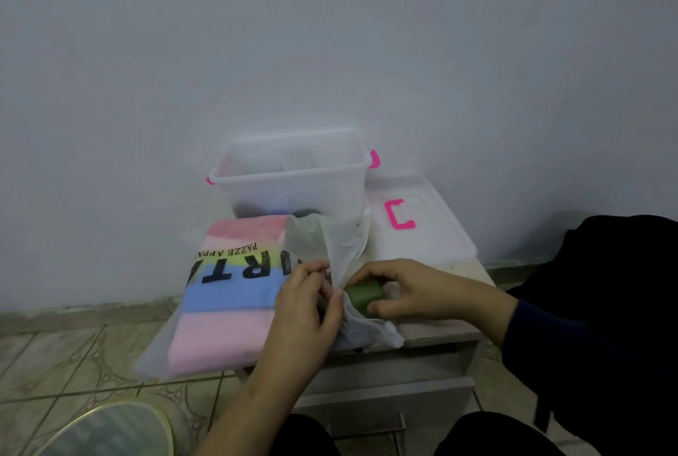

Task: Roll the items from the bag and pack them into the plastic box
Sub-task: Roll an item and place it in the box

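Below, grey table (433, 336) on tiled floor (73, 356)

A black garment (605, 308) lies at right, a gold-rimmed round object (110, 433) on the tiled floor (55, 356).

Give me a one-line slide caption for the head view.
Left hand holds the bag open while right hand grips a green roll.

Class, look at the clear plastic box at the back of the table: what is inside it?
Through the plastic box's frosted wall, dark and bluish shapes sit at the bottom, likely rolled items. The bag's raised edge covers part of the lower front, so their number and kind cannot be told.
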